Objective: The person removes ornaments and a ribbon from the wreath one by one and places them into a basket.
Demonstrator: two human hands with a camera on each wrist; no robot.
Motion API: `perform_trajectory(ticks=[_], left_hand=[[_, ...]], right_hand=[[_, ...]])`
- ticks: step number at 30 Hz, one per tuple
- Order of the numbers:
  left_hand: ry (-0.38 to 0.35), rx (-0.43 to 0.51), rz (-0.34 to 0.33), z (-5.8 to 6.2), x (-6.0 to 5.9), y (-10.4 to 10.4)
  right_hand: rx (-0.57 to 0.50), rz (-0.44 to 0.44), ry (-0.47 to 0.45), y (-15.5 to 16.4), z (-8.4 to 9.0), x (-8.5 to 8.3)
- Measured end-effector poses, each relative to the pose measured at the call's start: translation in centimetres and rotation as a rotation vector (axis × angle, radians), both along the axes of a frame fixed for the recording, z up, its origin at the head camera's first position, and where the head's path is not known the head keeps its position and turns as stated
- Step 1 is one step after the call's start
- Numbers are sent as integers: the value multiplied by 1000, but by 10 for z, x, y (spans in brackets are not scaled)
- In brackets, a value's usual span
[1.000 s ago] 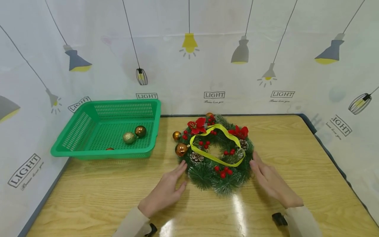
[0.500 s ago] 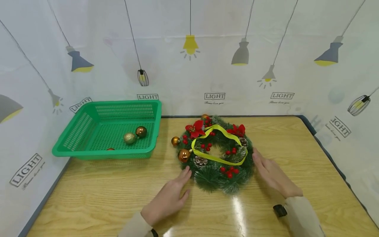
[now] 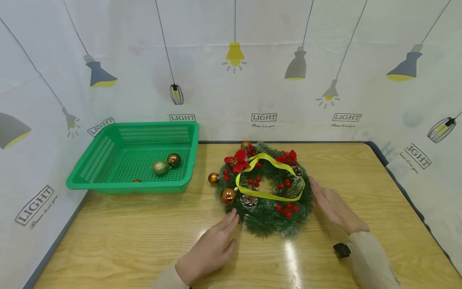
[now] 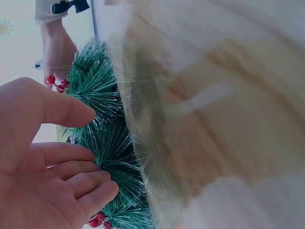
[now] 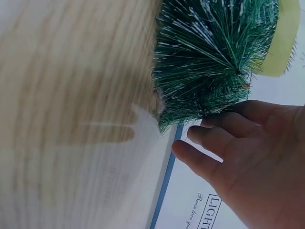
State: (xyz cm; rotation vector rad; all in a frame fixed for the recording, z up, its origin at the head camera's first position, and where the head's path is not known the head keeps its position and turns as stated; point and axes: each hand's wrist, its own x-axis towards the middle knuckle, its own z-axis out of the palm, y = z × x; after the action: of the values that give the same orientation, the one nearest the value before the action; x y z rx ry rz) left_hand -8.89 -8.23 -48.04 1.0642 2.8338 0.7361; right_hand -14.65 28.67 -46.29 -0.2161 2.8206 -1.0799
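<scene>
Spreading across the lower half of the head view, the counter carries everything, and its wood grain smears to a blur in both wrist views. At left centre sits the basket, its open mesh floor keeping two baubles from rolling off; a third reddish thing by its near rim is mostly cut off, so I cannot tell what it is. Right of the basket, at frame centre, the wreath lies flat, a yellow ribbon looped loosely over its ring, with red flowers at the far side and pine cones and berries tucked among the needles. Two copper balls hang off its left edge.

Both hands flank the wreath low on the counter, which looks like a way to steady or turn it from two sides. The left hand lies flat at lower centre, fingers straight and slack, their tips just into the needles, clasping nothing. The right hand stands on edge at the right rim, fingers extended against the branches, nothing pinched. Whether either palm presses hard cannot be told. Beneath the right sleeve a small black object shows, too small to make out.
</scene>
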Motion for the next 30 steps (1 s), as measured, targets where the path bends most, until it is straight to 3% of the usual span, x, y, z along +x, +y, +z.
perform_trajectory(ticks=[12,19,26,30], left_hand=[[-8,-59,-39,3,7,5],[47,-58,-63,0,12,5],[-93,16,-26,3,10,-9],[-114,75,27,8,3,-27]], right_hand=[[-3,16,-46,4,-1,-9],[-8,46,-41,3,-3,-14],[14,71,-3,2,-3,-10],[1,74,49,5,4,5]])
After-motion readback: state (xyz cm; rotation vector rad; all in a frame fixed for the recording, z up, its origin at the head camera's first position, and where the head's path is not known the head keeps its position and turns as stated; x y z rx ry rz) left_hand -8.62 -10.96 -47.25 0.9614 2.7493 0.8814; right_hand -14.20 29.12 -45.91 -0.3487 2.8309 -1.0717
